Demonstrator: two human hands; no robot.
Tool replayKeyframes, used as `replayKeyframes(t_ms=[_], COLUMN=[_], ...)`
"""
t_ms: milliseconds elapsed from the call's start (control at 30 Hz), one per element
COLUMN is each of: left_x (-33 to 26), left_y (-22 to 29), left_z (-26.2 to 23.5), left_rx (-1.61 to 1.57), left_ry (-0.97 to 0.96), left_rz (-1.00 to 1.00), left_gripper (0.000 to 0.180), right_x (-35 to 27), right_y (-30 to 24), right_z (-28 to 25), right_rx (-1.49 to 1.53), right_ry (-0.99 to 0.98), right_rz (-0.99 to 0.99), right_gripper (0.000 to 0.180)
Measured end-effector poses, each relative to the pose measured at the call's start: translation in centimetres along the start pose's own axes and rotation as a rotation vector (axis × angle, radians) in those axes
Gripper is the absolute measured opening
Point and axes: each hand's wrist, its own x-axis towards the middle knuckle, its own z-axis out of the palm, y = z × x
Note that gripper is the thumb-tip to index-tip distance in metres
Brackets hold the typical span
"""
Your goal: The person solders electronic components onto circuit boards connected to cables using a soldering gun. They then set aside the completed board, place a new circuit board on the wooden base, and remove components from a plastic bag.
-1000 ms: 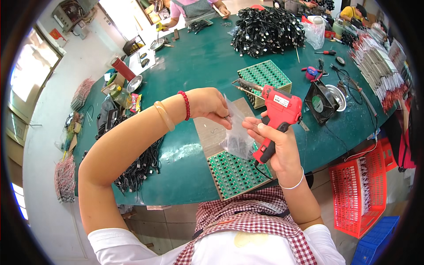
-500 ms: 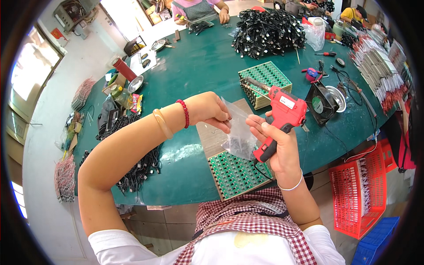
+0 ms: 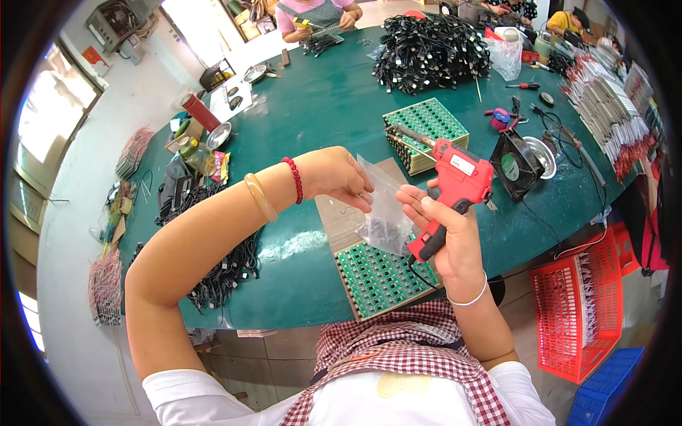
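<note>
My left hand point(image 3: 344, 182) has its fingers closed on the edge of a clear plastic bag point(image 3: 383, 195). Small dark pieces lie in the bag's lower end; what they are is too small to tell. In the crook of my right hand point(image 3: 453, 245) rests a red soldering gun point(image 3: 463, 174) with a black grip, its tip pointing up and left. My right fingers stretch toward the bag, close beside its right side. Below the bag, a green circuit board panel point(image 3: 380, 282) lies at the table's near edge, partly over a brown board point(image 3: 342, 221).
A stack of green circuit boards point(image 3: 430, 124) stands behind the soldering gun. Right of it is a black fan point(image 3: 517, 170). Black cables form a heap point(image 3: 430, 53) farther back and a bundle point(image 3: 226, 273) at left. Red baskets point(image 3: 575, 312) stand at lower right. A co-worker point(image 3: 316, 18) sits opposite.
My hands, the bag and the soldering gun have barely moved. Across the table, the co-worker's hands have lifted and shifted slightly.
</note>
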Motion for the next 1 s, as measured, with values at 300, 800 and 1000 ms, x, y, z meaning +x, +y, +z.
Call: replayKeyframes(t_ms=[300, 800, 1000], left_x=[-0.4, -0.2, -0.3], left_y=[0.5, -0.5, -0.7], left_z=[0.6, 0.9, 0.6], left_rx=[0.121, 0.149, 0.187], left_ry=[0.026, 0.097, 0.089], left_rz=[0.016, 0.064, 0.057], left_gripper=[0.026, 0.024, 0.025], right_x=[-0.1, -0.2, -0.3], right_y=[-0.1, 0.0, 0.0], right_z=[0.1, 0.1, 0.1], right_rx=[0.002, -0.004, 0.001], right_ry=[-0.001, -0.008, -0.016], right_rz=[0.012, 0.014, 0.015], right_gripper=[0.029, 0.03, 0.029])
